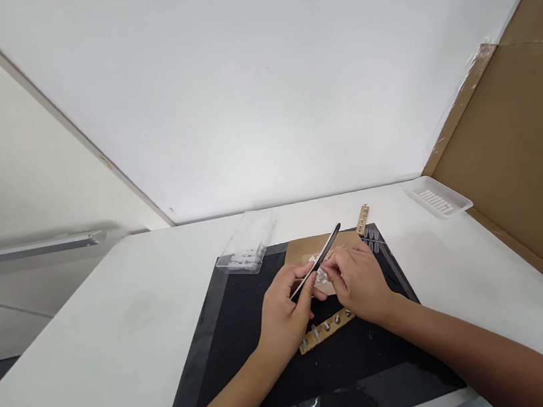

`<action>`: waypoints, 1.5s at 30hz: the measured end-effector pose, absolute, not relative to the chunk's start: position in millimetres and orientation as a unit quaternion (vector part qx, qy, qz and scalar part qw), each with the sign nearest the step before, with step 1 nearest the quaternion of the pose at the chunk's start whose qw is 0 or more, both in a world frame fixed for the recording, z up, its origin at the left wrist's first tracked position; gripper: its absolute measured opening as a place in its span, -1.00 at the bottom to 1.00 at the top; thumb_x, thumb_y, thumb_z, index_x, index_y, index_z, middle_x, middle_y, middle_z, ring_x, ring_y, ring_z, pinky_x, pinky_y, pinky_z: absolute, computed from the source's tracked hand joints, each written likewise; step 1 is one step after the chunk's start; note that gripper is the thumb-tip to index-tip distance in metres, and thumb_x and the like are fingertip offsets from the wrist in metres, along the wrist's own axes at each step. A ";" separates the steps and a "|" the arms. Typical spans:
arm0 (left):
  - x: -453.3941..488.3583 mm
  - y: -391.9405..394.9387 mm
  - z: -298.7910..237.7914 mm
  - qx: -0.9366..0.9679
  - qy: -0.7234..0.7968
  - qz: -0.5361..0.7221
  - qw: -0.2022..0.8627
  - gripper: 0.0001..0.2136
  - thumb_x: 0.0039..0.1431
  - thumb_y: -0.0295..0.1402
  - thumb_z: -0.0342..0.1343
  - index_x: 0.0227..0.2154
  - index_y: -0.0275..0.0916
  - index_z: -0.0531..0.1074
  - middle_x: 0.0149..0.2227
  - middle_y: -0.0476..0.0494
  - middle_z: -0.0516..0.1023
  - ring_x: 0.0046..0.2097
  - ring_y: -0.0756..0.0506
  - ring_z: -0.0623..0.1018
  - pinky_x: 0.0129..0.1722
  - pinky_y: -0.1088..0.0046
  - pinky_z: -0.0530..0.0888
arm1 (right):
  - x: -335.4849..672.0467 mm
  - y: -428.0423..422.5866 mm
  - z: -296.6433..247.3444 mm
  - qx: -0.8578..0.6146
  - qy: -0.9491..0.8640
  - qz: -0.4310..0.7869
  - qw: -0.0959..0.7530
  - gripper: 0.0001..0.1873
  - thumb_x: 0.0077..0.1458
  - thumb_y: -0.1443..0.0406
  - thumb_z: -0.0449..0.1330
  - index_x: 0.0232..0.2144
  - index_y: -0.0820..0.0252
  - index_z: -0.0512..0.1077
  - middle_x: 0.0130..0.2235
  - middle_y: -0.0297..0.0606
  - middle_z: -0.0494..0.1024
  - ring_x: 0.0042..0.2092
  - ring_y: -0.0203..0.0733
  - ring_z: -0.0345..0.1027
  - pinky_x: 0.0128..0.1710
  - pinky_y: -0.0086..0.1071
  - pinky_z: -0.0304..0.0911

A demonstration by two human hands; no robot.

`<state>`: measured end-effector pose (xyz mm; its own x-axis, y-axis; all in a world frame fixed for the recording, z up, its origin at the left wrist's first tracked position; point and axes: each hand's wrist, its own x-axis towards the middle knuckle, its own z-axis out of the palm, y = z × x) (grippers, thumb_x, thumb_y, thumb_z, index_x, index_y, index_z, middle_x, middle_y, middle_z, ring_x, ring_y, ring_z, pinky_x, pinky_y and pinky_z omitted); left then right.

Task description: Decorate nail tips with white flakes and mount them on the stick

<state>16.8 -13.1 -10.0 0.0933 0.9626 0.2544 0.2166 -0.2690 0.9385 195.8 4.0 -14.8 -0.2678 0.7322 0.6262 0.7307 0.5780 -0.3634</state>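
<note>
My left hand (283, 306) is closed around a slim nail file (329, 244), dark on one face and pale along the edge, which slants up to the right. Fingers of my right hand (362, 282) are pinched together against the file's middle; whatever they hold is too small to make out. Beneath both hands lies a brown sheet (301, 249) with small white bits (321, 277) on it. Just below them, a tan strip (326, 332) carries several small stands, at least one with a clear nail tip on it.
A black mat (225, 345) covers the table's middle. A clear plastic box (248, 237) holding pale pieces stands back left. A second studded strip (362, 219) and clear nail tips (372, 240) lie back right. A white tray (460, 200) sits beside the cardboard wall (525, 174).
</note>
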 end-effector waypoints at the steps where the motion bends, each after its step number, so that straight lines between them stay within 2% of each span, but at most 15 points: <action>1: 16.6 -13.4 -10.0 0.631 0.466 0.486 0.385 -0.73 0.37 -0.12 0.19 -0.06 -0.18 0.58 -0.24 -0.10 0.52 -0.34 -0.10 0.69 -0.65 0.52 0.56 | 195.4 3.7 -15.0 -0.454 -0.801 0.004 0.391 -0.78 0.47 0.31 0.08 -0.32 0.13 0.34 -0.37 -0.33 0.61 -0.33 -0.18 0.47 -0.14 -0.25 0.09; 7: 17.0 -14.6 -7.6 0.633 0.474 0.482 0.377 -0.71 0.37 -0.11 0.18 -0.06 -0.19 0.59 -0.24 -0.10 0.54 -0.38 -0.08 0.68 -0.64 0.52 0.56 | 196.0 5.1 -15.9 -0.468 -0.783 -0.033 0.407 -0.77 0.47 0.29 0.08 -0.32 0.13 0.34 -0.41 -0.36 0.58 -0.40 -0.19 0.42 -0.19 -0.24 0.05; 12: 16.8 -13.9 -6.6 0.629 0.474 0.484 0.381 -0.72 0.36 -0.10 0.19 -0.08 -0.19 0.59 -0.25 -0.10 0.53 -0.37 -0.10 0.68 -0.65 0.50 0.57 | 196.9 4.8 -14.6 -0.451 -0.799 -0.008 0.398 -0.80 0.45 0.32 0.10 -0.31 0.14 0.34 -0.37 -0.36 0.60 -0.34 -0.20 0.46 -0.17 -0.25 0.07; 27: 17.4 -13.6 -7.2 0.632 0.473 0.483 0.378 -0.72 0.37 -0.11 0.18 -0.08 -0.20 0.59 -0.26 -0.09 0.54 -0.41 -0.07 0.67 -0.65 0.52 0.55 | 199.7 8.1 -13.4 -0.476 -0.776 -0.044 0.411 -0.77 0.47 0.30 0.08 -0.32 0.14 0.35 -0.43 -0.37 0.58 -0.42 -0.20 0.41 -0.21 -0.23 0.03; 32: 16.9 -14.1 -8.1 0.628 0.470 0.485 0.387 -0.72 0.37 -0.10 0.19 -0.09 -0.19 0.58 -0.23 -0.10 0.52 -0.37 -0.09 0.69 -0.67 0.51 0.56 | 197.6 5.9 -14.1 -0.448 -0.800 -0.023 0.398 -0.77 0.47 0.31 0.06 -0.31 0.14 0.34 -0.37 -0.33 0.62 -0.35 -0.19 0.47 -0.17 -0.26 0.06; 38: 16.2 -14.6 -8.2 0.634 0.472 0.480 0.381 -0.72 0.38 -0.10 0.17 -0.07 -0.18 0.57 -0.23 -0.10 0.52 -0.39 -0.07 0.67 -0.64 0.52 0.57 | 197.7 6.3 -14.7 -0.472 -0.781 -0.044 0.406 -0.77 0.47 0.31 0.08 -0.32 0.14 0.34 -0.42 -0.36 0.59 -0.42 -0.20 0.41 -0.21 -0.24 0.03; 42: 16.6 -14.4 -8.9 0.629 0.470 0.483 0.387 -0.72 0.37 -0.10 0.18 -0.07 -0.18 0.58 -0.21 -0.11 0.52 -0.36 -0.09 0.68 -0.66 0.51 0.57 | 196.9 4.6 -14.1 -0.449 -0.798 -0.020 0.400 -0.78 0.47 0.31 0.07 -0.31 0.14 0.34 -0.37 -0.35 0.61 -0.35 -0.20 0.46 -0.17 -0.25 0.07; 45: 17.6 -13.8 -8.1 0.629 0.469 0.485 0.386 -0.72 0.37 -0.10 0.19 -0.08 -0.19 0.57 -0.23 -0.10 0.52 -0.37 -0.08 0.68 -0.67 0.51 0.56 | 196.8 4.2 -14.3 -0.463 -0.791 -0.034 0.399 -0.78 0.47 0.31 0.08 -0.31 0.15 0.36 -0.39 -0.34 0.61 -0.37 -0.20 0.44 -0.18 -0.23 0.06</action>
